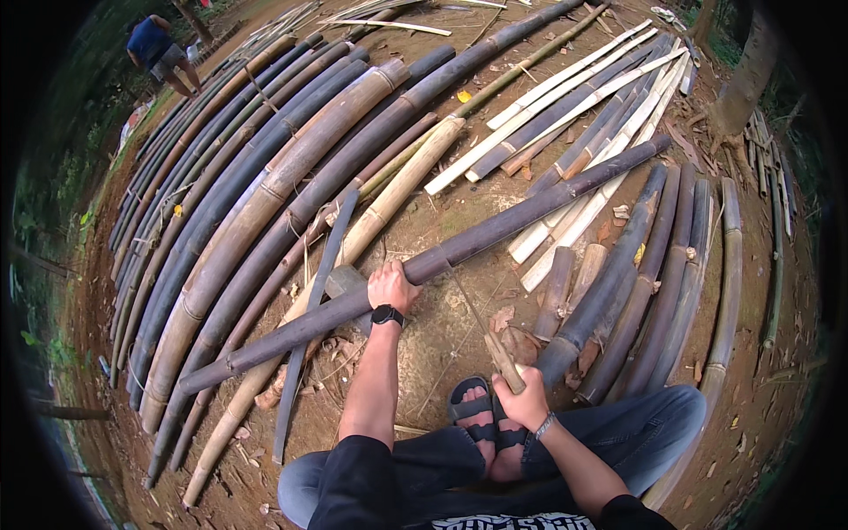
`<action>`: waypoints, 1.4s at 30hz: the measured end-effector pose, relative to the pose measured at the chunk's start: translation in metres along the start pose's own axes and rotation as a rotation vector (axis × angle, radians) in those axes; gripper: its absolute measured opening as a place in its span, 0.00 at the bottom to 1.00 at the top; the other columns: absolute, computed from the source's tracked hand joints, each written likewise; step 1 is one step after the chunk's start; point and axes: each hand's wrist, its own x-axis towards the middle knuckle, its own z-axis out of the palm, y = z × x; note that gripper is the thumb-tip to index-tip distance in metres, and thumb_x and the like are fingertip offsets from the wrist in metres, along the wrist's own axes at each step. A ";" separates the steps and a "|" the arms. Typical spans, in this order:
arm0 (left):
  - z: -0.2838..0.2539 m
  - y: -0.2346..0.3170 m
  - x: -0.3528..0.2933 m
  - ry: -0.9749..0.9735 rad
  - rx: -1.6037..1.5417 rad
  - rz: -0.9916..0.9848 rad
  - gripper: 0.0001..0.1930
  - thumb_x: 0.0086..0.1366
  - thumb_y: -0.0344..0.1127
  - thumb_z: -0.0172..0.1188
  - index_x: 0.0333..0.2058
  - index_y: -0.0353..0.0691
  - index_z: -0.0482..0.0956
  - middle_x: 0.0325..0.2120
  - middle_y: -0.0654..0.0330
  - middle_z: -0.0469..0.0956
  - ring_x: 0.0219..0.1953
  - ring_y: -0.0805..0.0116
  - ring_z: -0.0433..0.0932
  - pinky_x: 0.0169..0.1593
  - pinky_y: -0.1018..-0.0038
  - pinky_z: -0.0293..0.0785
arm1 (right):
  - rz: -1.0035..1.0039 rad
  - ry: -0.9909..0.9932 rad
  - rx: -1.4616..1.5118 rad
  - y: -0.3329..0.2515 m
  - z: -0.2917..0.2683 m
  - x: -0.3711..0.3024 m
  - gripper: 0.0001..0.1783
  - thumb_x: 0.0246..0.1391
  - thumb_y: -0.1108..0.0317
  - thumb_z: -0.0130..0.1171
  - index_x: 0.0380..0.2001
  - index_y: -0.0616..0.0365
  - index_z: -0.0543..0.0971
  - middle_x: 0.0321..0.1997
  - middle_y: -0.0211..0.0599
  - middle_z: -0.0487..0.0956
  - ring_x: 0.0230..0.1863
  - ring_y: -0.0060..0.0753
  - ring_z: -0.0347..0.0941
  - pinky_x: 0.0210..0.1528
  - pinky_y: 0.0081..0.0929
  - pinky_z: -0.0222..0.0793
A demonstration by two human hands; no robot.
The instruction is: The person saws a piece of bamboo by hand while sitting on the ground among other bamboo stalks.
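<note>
My left hand (394, 288) is closed over a long dark bamboo pole (530, 212), which lies slanted across in front of me from lower left to upper right. Beneath the pole near this hand, a short block (346, 283) shows in part. My right hand (523, 397) grips the wooden handle of a long, thin-bladed tool (484, 329). Seen nearly edge-on, its blade runs up to the pole, just right of my left hand; whether it is a saw or a knife I cannot tell. A narrow dark bamboo strip (318, 291) passes under the pole on the left.
Many bamboo poles (283, 168) lie side by side at the left. Pale split strips (565, 79) are spread at the upper right, and shorter dark pieces (649, 283) lie at my right. A person (161, 53) stands bent at the far left. A tree trunk (746, 79) rises at the right.
</note>
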 end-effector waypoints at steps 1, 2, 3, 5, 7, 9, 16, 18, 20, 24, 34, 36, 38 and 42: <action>0.000 0.002 0.003 0.008 0.003 -0.003 0.31 0.45 0.50 0.76 0.44 0.40 0.77 0.44 0.52 0.83 0.49 0.56 0.82 0.57 0.63 0.75 | 0.048 0.010 0.021 -0.003 0.003 0.017 0.14 0.55 0.64 0.64 0.25 0.66 0.79 0.18 0.50 0.79 0.21 0.44 0.79 0.27 0.38 0.72; 0.005 0.006 0.000 0.029 -0.013 0.017 0.30 0.45 0.50 0.76 0.44 0.40 0.77 0.45 0.52 0.83 0.49 0.56 0.82 0.57 0.64 0.75 | 0.107 0.026 0.037 -0.005 0.006 0.033 0.14 0.55 0.64 0.64 0.25 0.66 0.79 0.18 0.50 0.79 0.21 0.44 0.79 0.27 0.38 0.71; 0.010 0.000 -0.009 0.029 -0.013 0.016 0.30 0.44 0.49 0.76 0.44 0.40 0.78 0.43 0.51 0.83 0.49 0.55 0.82 0.56 0.63 0.75 | 0.095 0.046 0.033 -0.007 0.015 0.030 0.14 0.55 0.64 0.65 0.24 0.65 0.78 0.17 0.49 0.78 0.20 0.44 0.78 0.26 0.39 0.69; 0.009 -0.009 -0.009 0.064 -0.016 0.014 0.29 0.43 0.47 0.75 0.42 0.40 0.78 0.41 0.50 0.83 0.47 0.53 0.82 0.55 0.63 0.76 | -0.018 0.037 -0.003 -0.017 0.024 0.020 0.15 0.54 0.63 0.65 0.22 0.64 0.77 0.16 0.49 0.76 0.19 0.45 0.76 0.24 0.40 0.66; 0.005 -0.010 -0.012 0.021 -0.029 -0.001 0.29 0.43 0.48 0.76 0.42 0.40 0.78 0.41 0.51 0.83 0.48 0.54 0.82 0.55 0.63 0.76 | 0.005 0.001 -0.003 -0.005 0.016 -0.003 0.15 0.55 0.64 0.65 0.22 0.64 0.77 0.15 0.48 0.75 0.18 0.46 0.76 0.24 0.41 0.67; 0.004 -0.001 -0.014 0.030 -0.018 0.005 0.29 0.43 0.49 0.76 0.42 0.40 0.78 0.41 0.51 0.83 0.48 0.54 0.82 0.55 0.63 0.76 | -0.021 0.015 0.028 -0.002 0.004 -0.009 0.15 0.54 0.64 0.65 0.22 0.63 0.77 0.15 0.48 0.75 0.18 0.47 0.76 0.24 0.41 0.67; 0.001 -0.012 -0.008 -0.022 -0.012 0.008 0.30 0.44 0.51 0.77 0.42 0.40 0.77 0.41 0.50 0.83 0.49 0.54 0.82 0.55 0.62 0.76 | -0.073 0.059 0.044 0.009 0.010 -0.018 0.12 0.53 0.66 0.66 0.25 0.66 0.79 0.17 0.49 0.77 0.21 0.39 0.78 0.26 0.38 0.69; 0.001 -0.010 -0.009 -0.026 -0.016 -0.008 0.30 0.44 0.51 0.77 0.42 0.40 0.77 0.42 0.51 0.83 0.49 0.55 0.82 0.56 0.63 0.76 | -0.104 0.043 0.046 0.003 -0.002 -0.019 0.14 0.54 0.64 0.66 0.26 0.66 0.79 0.15 0.46 0.76 0.20 0.31 0.76 0.26 0.35 0.69; 0.002 -0.002 -0.004 0.003 -0.014 0.006 0.30 0.44 0.50 0.76 0.43 0.40 0.78 0.43 0.51 0.83 0.48 0.55 0.82 0.56 0.64 0.76 | -0.024 0.076 -0.009 0.001 0.007 0.031 0.14 0.54 0.63 0.65 0.27 0.67 0.79 0.18 0.50 0.78 0.20 0.42 0.78 0.25 0.38 0.70; -0.003 -0.008 -0.014 -0.028 -0.017 -0.007 0.30 0.43 0.51 0.77 0.43 0.41 0.78 0.43 0.51 0.83 0.49 0.55 0.82 0.56 0.62 0.76 | 0.044 -0.034 0.046 -0.028 0.016 0.013 0.13 0.56 0.64 0.64 0.26 0.65 0.79 0.17 0.47 0.79 0.19 0.41 0.78 0.23 0.39 0.68; 0.007 0.004 -0.018 -0.013 -0.021 0.007 0.32 0.42 0.54 0.79 0.42 0.41 0.78 0.42 0.53 0.83 0.49 0.55 0.81 0.56 0.63 0.75 | 0.019 0.078 -0.027 -0.003 0.029 0.037 0.17 0.56 0.60 0.64 0.28 0.66 0.80 0.21 0.53 0.80 0.24 0.48 0.81 0.29 0.41 0.72; -0.004 -0.016 -0.019 -0.004 0.030 -0.006 0.32 0.42 0.54 0.79 0.41 0.41 0.78 0.42 0.53 0.83 0.49 0.55 0.81 0.56 0.63 0.75 | -0.033 -0.033 0.013 -0.031 0.015 0.005 0.11 0.56 0.65 0.62 0.31 0.65 0.82 0.22 0.52 0.81 0.25 0.45 0.83 0.31 0.40 0.74; 0.001 -0.011 -0.009 0.056 0.018 0.014 0.31 0.42 0.53 0.78 0.41 0.41 0.78 0.42 0.52 0.83 0.48 0.55 0.82 0.56 0.63 0.75 | -0.072 -0.026 0.050 -0.010 -0.003 -0.021 0.08 0.56 0.69 0.61 0.33 0.65 0.83 0.21 0.50 0.81 0.25 0.41 0.83 0.31 0.38 0.75; 0.015 0.008 -0.006 0.023 -0.036 0.002 0.30 0.42 0.51 0.77 0.40 0.40 0.79 0.41 0.52 0.84 0.47 0.55 0.83 0.55 0.63 0.76 | 0.038 0.024 0.004 -0.003 0.022 0.026 0.12 0.54 0.66 0.64 0.23 0.65 0.77 0.17 0.48 0.77 0.20 0.42 0.79 0.25 0.40 0.69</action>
